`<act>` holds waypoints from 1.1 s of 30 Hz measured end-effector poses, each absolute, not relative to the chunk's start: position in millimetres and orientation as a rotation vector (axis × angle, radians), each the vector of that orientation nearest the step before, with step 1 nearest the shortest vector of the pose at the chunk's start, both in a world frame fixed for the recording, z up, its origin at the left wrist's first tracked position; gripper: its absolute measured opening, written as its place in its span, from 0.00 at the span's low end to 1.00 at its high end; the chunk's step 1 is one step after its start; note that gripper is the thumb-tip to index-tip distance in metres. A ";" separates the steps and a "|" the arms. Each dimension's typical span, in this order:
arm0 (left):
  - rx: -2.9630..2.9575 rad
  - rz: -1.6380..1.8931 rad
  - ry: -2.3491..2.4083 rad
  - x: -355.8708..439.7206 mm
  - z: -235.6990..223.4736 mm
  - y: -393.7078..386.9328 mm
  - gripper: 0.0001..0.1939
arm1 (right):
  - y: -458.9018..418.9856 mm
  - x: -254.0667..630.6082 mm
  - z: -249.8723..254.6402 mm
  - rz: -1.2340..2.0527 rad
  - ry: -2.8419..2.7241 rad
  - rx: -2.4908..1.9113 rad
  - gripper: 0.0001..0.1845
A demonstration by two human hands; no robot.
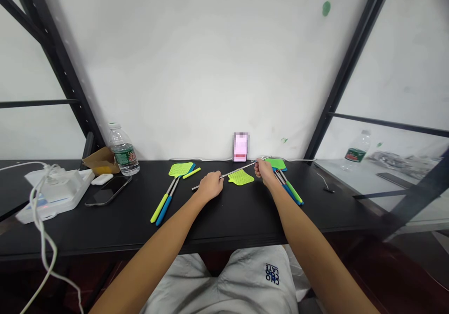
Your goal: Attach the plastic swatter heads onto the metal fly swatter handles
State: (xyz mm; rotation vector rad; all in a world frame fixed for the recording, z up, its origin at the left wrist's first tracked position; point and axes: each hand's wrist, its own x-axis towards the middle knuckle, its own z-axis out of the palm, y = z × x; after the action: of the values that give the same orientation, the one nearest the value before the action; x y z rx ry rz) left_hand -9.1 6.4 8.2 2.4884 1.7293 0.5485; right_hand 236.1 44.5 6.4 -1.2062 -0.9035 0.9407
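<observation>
Both hands closed on the thin metal rod (238, 169), slanting over the desk (242, 215)!
Left hand (211, 185) grips nearer the rod's low left end, right hand (264, 170) towards its far end by the wall (210, 70); the long axis climbs away to the right. Between the hands, just on the rod's near side, lies the loose yellow-green mesh head (242, 178), its narrow neck pointing at the left hand.
</observation>
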 end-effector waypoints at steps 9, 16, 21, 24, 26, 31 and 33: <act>2.494 0.533 1.721 -8.6 8.0 6.0 0.15 | 50.2 234.3 -2.0 1.004 -0.918 -1.196 0.12; 2.484 0.526 1.715 -8.6 7.3 7.2 0.18 | 49.1 248.7 9.4 0.855 -0.602 -1.124 0.12; 2.488 0.536 1.699 -9.1 8.2 6.8 0.17 | 48.9 254.6 12.5 0.757 -0.462 -1.117 0.13; 2.493 0.521 1.680 -9.9 9.4 6.4 0.18 | 49.5 257.0 12.3 0.748 -0.409 -1.132 0.11; 2.498 0.503 1.671 -10.3 10.1 5.9 0.18 | 49.7 258.4 12.4 0.771 -0.377 -1.121 0.10; 2.519 0.502 1.648 -9.3 9.8 3.3 0.18 | 46.4 263.0 14.9 0.979 -0.371 -0.972 0.11; 2.528 0.512 1.649 -8.4 9.6 1.7 0.18 | 44.1 265.3 15.9 1.080 -0.408 -0.895 0.13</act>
State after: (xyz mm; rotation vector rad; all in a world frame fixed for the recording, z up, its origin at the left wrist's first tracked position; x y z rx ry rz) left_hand -8.4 1.7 9.6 2.5281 1.6493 0.5117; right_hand 265.3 44.1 15.9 -0.8953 -0.4085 1.0802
